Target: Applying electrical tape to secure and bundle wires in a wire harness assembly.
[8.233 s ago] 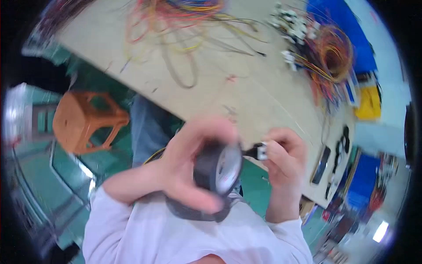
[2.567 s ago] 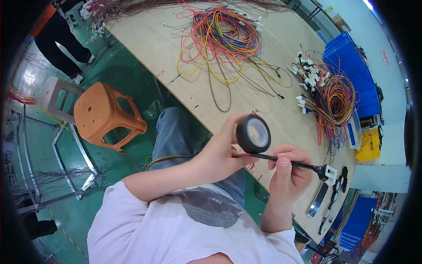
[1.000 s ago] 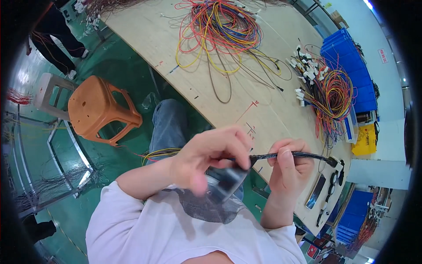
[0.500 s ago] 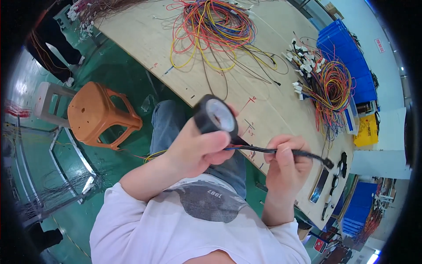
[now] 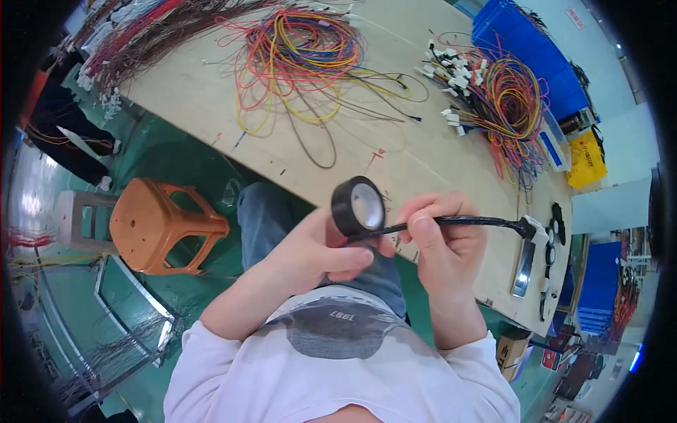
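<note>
A roll of black tape (image 5: 343, 210) is held in my left hand (image 5: 303, 250), its pale core facing up and to the right. Fingers go behind the roll, and the thumb lies below it. My right hand (image 5: 451, 247) pinches a thin wire bundle wrapped in black tape (image 5: 479, 221). The bundle runs from beside the roll, through the right fingers, to a dark end (image 5: 525, 228) with a white piece at its tip. Where the bundle continues past the left hand is hidden.
The wooden table (image 5: 395, 158) holds a tangle of coloured wires (image 5: 303, 49) and a coil with white connectors (image 5: 511, 99). Blue bins (image 5: 529, 53) stand behind. A metal strip (image 5: 523, 268) and black tools lie near the right edge. An orange stool (image 5: 151, 225) stands left.
The tape roll has moved lower and turned. My right hand has shifted slightly up and left along the bundle, leaving a longer wrapped length beyond it. The view has shifted a little.
</note>
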Tool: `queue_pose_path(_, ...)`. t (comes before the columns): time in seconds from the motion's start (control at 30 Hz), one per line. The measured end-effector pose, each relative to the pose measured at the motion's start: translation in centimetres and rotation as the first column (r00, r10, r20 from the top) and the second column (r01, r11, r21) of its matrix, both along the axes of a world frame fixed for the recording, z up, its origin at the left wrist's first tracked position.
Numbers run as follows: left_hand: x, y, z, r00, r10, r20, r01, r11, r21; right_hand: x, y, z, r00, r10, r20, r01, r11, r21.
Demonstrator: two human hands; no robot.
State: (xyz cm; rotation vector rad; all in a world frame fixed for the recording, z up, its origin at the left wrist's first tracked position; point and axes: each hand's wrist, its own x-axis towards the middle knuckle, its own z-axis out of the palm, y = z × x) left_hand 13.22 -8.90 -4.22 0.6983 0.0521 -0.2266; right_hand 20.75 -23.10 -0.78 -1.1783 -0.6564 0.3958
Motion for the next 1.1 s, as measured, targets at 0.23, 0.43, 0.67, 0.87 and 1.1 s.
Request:
queue_pose_path(0.23,-2.2,-0.5,-0.9,0.828,0.538,0.155,-0.552,0.832,0.059,0.3,-0.8,0.1,0.974,-0.131,-0.186,0.099,0.980,-0.171)
queue_pose_path(0.43,-2.0,1.2,0.8,0.943,0.279,0.182,-0.330,0.862,0.385,0.4,2.9,2.8,0.993,-0.065,0.096,0.091,0.951,-0.295)
queue_pose_path(0.67,-2.5,3.3,0.0,0.692,0.656,0.301,-0.714,0.561,0.420,-1.1,6.4,-1.4,0.880,0.224,0.418,-0.047,0.919,-0.392)
queue_pose_path(0.87,-3.8,3.4,-0.2,0.561,0.321,0.763,-0.753,-0.184,0.631,-0.3,6.6,-1.3,0.710,0.406,0.576,-0.083,0.860,-0.504)
queue_pose_path(1.1,-6.5,1.5,1.4,0.737,0.645,0.204,-0.628,0.540,0.560,0.6,5.6,0.3,0.665,0.707,-0.240,-0.719,0.520,-0.462)
